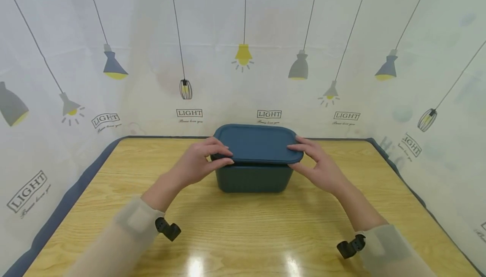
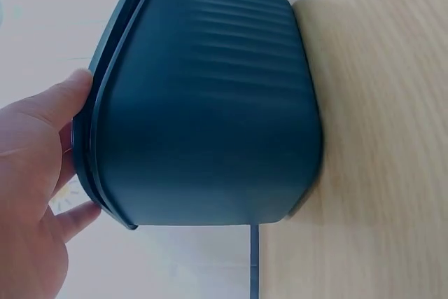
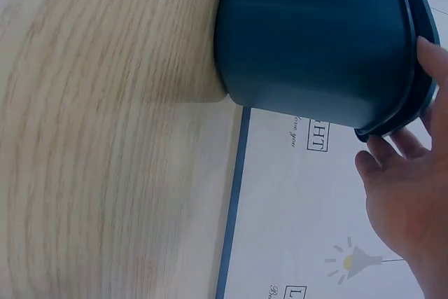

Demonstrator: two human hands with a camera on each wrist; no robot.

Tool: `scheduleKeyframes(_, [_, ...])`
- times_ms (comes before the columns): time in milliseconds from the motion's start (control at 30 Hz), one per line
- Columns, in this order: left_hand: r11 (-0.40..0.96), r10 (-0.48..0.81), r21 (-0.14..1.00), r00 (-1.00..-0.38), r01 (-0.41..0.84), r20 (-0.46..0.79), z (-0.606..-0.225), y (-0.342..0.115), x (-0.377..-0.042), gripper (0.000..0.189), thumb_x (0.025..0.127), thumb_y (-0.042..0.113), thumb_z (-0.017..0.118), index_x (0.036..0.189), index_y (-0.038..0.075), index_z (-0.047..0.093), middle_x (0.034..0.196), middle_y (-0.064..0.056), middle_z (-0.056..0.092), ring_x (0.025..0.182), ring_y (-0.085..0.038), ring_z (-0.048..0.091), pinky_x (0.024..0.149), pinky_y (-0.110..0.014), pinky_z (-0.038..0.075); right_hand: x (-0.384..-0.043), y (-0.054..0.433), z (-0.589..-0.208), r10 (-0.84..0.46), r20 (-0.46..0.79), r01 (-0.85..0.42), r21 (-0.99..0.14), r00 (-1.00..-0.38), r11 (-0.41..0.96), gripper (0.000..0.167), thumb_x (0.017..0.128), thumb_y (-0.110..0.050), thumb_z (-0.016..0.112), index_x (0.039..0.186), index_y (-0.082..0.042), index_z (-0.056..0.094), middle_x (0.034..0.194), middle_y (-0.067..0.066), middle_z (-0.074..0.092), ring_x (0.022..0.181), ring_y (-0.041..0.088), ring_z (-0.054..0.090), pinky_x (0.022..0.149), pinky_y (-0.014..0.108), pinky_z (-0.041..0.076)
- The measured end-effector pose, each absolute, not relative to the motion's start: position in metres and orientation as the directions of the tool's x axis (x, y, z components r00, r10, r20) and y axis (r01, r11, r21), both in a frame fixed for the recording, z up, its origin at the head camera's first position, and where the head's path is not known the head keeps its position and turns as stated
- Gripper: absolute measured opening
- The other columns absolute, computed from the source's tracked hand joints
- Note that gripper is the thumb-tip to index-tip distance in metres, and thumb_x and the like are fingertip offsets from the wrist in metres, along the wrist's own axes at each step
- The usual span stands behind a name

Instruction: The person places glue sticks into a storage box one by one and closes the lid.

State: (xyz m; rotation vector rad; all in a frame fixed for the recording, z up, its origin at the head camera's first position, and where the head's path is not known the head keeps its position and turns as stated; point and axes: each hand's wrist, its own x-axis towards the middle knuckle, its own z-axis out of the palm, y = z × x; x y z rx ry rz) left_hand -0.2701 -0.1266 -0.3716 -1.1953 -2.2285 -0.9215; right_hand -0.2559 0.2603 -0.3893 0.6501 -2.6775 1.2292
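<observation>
A dark blue-green plastic box (image 1: 252, 180) with rounded corners stands upright on the table. Its blue lid (image 1: 258, 143) lies over the top, and a narrow dark gap shows between lid and rim in the left wrist view. At the lid's left end my left hand (image 1: 197, 162) pinches the edge, thumb on the front side and fingers over the top. My right hand (image 1: 320, 164) grips the right end in much the same way. Ribbed lines run along the box wall (image 2: 238, 54) in the left wrist view. What the box holds is hidden.
The wooden table (image 1: 243, 226) has a dark blue border strip along its back and sides. Behind it hangs a pale cloth (image 1: 212, 24) printed with lamps and the word LIGHT. Both wrists carry small black cameras (image 1: 168, 229).
</observation>
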Motion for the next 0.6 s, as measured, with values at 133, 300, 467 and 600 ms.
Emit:
scheduleKeyframes(133, [0.382, 0.533, 0.304, -0.477, 0.873, 0.699, -0.38, -0.125, -0.267, 0.014, 0.09, 0.007, 0.09, 0.104, 0.01, 0.086, 0.103, -0.007, 0.075, 0.087, -0.019, 0.072, 0.069, -0.033, 0.06, -0.253, 0.262, -0.391, -0.351, 0.259, -0.423, -0.713, -0.9, 0.559, 0.056, 0.106, -0.026, 0.076, 0.16, -0.021, 0.059, 0.182, 0.009, 0.027, 0.167, 0.044, 0.026, 0.127, 0.072, 0.029])
scheduleKeyframes(300, [0.384, 0.519, 0.264, -0.443, 0.885, 0.731, -0.387, -0.124, -0.266, 0.016, 0.088, 0.006, 0.092, 0.101, 0.01, 0.086, 0.1, -0.005, 0.073, 0.085, -0.018, 0.071, 0.069, -0.03, 0.059, -0.252, 0.264, -0.391, -0.372, 0.231, -0.413, -0.729, -0.899, 0.546, 0.061, 0.106, -0.027, 0.076, 0.163, -0.021, 0.056, 0.183, 0.008, 0.024, 0.168, 0.043, 0.023, 0.13, 0.069, 0.028])
scheduleKeyframes(467, [0.385, 0.505, 0.241, -0.422, 0.891, 0.753, -0.392, -0.124, -0.266, 0.017, 0.086, 0.004, 0.093, 0.099, 0.01, 0.085, 0.098, -0.004, 0.073, 0.084, -0.017, 0.069, 0.068, -0.029, 0.056, -0.253, 0.265, -0.392, -0.395, 0.222, -0.424, -0.717, -0.891, 0.553, 0.063, 0.105, -0.027, 0.077, 0.163, -0.019, 0.055, 0.183, 0.008, 0.024, 0.169, 0.043, 0.021, 0.129, 0.069, 0.029])
scheduleKeyframes(600, [0.384, 0.5, 0.22, -0.402, 0.897, 0.767, -0.394, -0.124, -0.267, 0.017, 0.084, 0.004, 0.094, 0.098, 0.011, 0.085, 0.096, -0.002, 0.073, 0.084, -0.017, 0.067, 0.069, -0.029, 0.055, -0.255, 0.265, -0.393, -0.407, 0.223, -0.432, -0.714, -0.886, 0.551, 0.064, 0.105, -0.026, 0.078, 0.163, -0.018, 0.055, 0.183, 0.008, 0.024, 0.169, 0.043, 0.02, 0.129, 0.07, 0.029])
